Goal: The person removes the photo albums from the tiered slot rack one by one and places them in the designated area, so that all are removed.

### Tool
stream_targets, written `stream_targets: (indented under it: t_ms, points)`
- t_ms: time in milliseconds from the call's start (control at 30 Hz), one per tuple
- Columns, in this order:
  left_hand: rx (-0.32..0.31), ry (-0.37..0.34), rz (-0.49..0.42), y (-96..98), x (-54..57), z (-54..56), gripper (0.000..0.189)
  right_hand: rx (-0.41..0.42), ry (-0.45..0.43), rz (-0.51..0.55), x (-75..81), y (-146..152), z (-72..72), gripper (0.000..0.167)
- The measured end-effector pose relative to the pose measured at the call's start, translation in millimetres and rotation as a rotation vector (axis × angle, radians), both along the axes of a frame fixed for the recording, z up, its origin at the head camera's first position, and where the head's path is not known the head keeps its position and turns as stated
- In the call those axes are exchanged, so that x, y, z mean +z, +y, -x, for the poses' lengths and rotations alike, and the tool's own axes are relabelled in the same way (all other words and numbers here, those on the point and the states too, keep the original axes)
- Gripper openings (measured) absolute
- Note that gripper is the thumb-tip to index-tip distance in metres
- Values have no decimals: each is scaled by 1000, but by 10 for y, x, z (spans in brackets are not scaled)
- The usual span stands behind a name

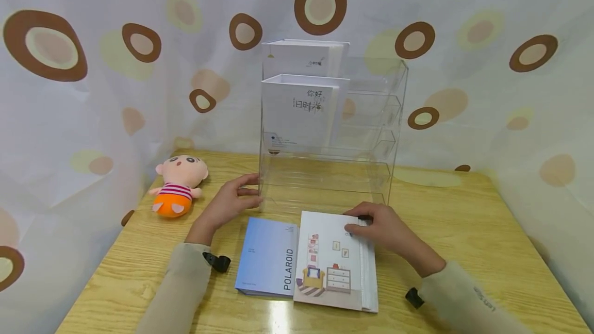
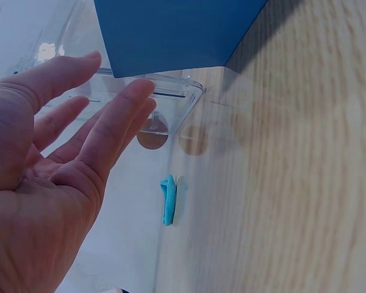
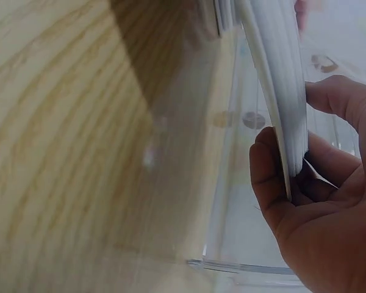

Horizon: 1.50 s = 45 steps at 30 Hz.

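A white photo album (image 1: 325, 267) with a drawn armchair and dresser on its cover sits before the clear rack (image 1: 389, 169). My right hand (image 1: 382, 226) grips its upper right edge. In the right wrist view, the thumb and fingers of this hand (image 3: 335, 177) pinch the album's stacked pages (image 3: 280, 91). Just left of it is a blue album (image 1: 266, 256) marked POLAROID. My left hand (image 1: 229, 200), fingers loosely extended, is at the rack's lower left side; contact is unclear. In the left wrist view, that hand (image 2: 67, 140) holds nothing and is close to the blue album (image 2: 177, 36).
Two white albums stand in the rack's upper tiers, one in front (image 1: 301, 112) and one behind (image 1: 297, 61). A plush doll (image 1: 178, 187) sits on the wooden table (image 1: 464, 231) at left. A small teal object (image 2: 169, 200) shows in the left wrist view.
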<state>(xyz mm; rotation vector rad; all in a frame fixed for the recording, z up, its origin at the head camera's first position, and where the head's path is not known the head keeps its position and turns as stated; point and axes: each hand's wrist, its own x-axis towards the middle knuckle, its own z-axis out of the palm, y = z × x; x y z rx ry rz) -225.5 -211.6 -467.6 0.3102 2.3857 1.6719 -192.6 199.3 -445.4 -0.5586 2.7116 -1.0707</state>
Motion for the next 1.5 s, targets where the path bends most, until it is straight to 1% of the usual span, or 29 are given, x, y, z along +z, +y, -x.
stream_targets:
  t_ms: [100,233,400,533,733,933,1100,1233,1367,1500]
  points:
    - [-3,3,-2,3,1,-3,73,-14,-8,6,-61,-15,-11,30]
    - [-2,10,0,-6,8,-16,73,-13,-13,20,-136,-27,-13,30]
    - [-3,9,4,-2,5,-15,73,-9,-12,27,-193,-46,-13,31]
    - [3,-3,5,3,8,-7,73,-12,-8,35,-212,-75,-21,31]
    - [-5,-1,6,0,32,-18,73,-54,-27,36,-243,-128,-52,32]
    - [-1,-4,8,-5,17,-17,73,-89,-40,17,-261,-155,-67,32]
    - [-4,4,5,-9,14,-8,73,-88,-52,21,-253,-172,-86,33]
    - [-7,8,9,-7,8,-2,73,-104,-70,10,-249,-185,-102,33]
    - [-14,14,11,-1,2,-1,72,-113,-68,7,-252,-186,-106,33]
    - [-8,3,6,-3,0,0,73,-111,-65,10,-260,-187,-110,32]
